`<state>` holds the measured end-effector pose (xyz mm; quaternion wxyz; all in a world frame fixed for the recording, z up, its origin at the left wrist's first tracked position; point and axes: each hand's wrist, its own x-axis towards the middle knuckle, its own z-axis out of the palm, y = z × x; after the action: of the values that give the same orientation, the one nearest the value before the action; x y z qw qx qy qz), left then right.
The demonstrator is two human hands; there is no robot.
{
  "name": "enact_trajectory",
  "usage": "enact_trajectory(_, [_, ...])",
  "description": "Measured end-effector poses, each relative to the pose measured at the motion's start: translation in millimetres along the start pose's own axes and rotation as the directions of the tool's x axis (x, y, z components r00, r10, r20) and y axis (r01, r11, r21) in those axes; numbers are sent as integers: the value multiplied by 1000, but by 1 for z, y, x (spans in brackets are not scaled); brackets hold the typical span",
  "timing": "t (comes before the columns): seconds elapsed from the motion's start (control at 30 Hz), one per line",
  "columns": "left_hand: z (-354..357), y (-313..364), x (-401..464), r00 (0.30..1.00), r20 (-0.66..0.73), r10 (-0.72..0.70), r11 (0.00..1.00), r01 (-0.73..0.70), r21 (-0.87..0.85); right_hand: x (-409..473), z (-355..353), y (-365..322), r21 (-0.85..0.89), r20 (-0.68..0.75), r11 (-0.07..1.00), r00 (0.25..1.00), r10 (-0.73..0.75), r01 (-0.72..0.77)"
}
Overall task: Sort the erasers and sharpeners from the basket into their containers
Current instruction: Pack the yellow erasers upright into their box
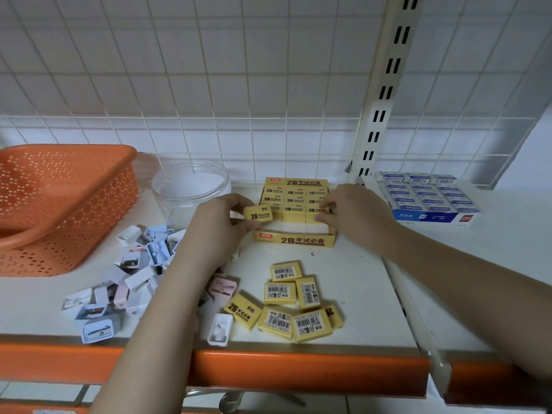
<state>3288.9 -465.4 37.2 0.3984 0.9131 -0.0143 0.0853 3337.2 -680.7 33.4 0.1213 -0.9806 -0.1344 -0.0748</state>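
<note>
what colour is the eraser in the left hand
Yellow with black print, the eraser pinched by the left hand; head view.

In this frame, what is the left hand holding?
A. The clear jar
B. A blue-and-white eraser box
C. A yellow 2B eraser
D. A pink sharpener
C: the left hand pinches a yellow 2B eraser just beside the yellow display box, while the sharpeners lie loose on the shelf and the clear jar stands untouched behind.

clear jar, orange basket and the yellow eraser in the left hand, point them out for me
clear jar (191, 186), head view, on its near wall below the rim
orange basket (74, 186), head view, on its perforated side wall
yellow eraser (258, 214), head view, on its printed face, pinched by the left hand (221, 222)
</note>
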Motion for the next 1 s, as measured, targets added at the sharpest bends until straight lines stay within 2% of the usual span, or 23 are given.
enact_trajectory(0.17, [9,3,17,993,110,42,992,-54,111,-15,-11,1,81,-28,997,1000,-3,5])
enact_trajectory(0.3, [17,0,29,994,112,3,964,-33,265,-28,-12,4,138,-25,990,1000,-2,5])
enact_trajectory(0.5, [17,4,38,980,174,-96,941,33,336,-37,-10,8,171,44,985,999,2,-10])
enact_trajectory(0.67, [20,5,43,980,104,-172,926,125,357,-37,-10,5,172,53,985,999,2,-11])
enact_trajectory(0.8, [25,7,39,989,2,-150,894,135,427,-36,-11,4,176,56,984,998,-2,-8])
enact_trajectory(1.0, [29,11,38,983,-15,-184,881,172,441,-32,-10,1,170,56,985,998,-7,-3])
